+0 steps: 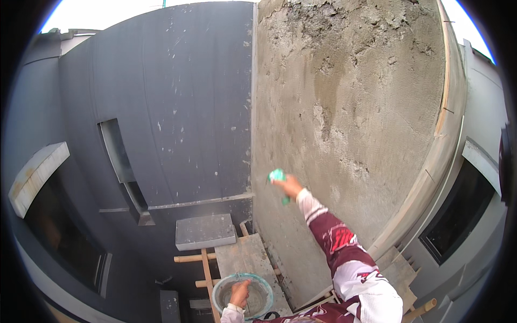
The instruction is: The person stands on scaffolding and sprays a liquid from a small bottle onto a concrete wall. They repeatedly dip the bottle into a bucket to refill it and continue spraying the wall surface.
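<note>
The person's right hand (290, 186) is stretched out against the rough plastered wall (355, 124), fingers closed around a small green sponge (278, 176) that is pressed to the plaster close to the wall's left edge. That edge runs straight up as a pale vertical corner strip (253, 97), and beyond it the dark grey wall (177, 102) falls back, with a narrow window slot (121, 159) cut into it. The sponge sits just right of the strip, so there is little plaster left to its left, while plenty of grey, uneven surface spreads away to the right and upward, up to the timber edging (445, 81) at the wall's far right side.

Down low, the left hand (238, 293) hangs inside a round basin (222, 290) with a pale green rim; its fingers are curled, but whether they hold anything I cannot tell. The basin stands at the near end of a grey scaffold board (245, 255), filling most of the board's width. The board lies on wooden poles (188, 258) close along the foot of the plastered wall, and a grey block (204, 231) rests at its far end. To the board's left the ground drops away, so footing is narrow.
</note>
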